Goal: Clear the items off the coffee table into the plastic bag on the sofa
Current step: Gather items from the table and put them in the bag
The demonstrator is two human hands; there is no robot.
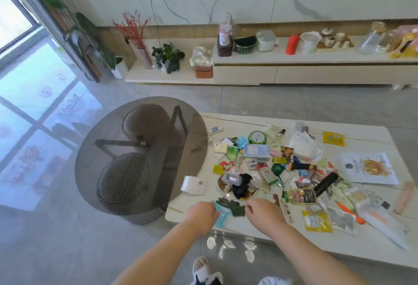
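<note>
Blue packet (221, 213) is gripped in the clenched left hand (200, 214) at lower centre of frame, over the near edge of the coffee table (373, 243); long axis runs roughly vertical in frame, lower end pointing toward the camera. Dark green piece (235, 207) is seen touching it, between both hands. Right hand (263, 213) is curled just right of it; whether anything is pinched cannot be told. The clutter pile (278, 167) is spread across the white tabletop, centre to right. A round smoked-glass table (140, 149) overlaps the left end. Grey tiled floor (67, 228), TV cabinet (294, 67) along the upper wall. Bag and sofa are out of view.
</note>
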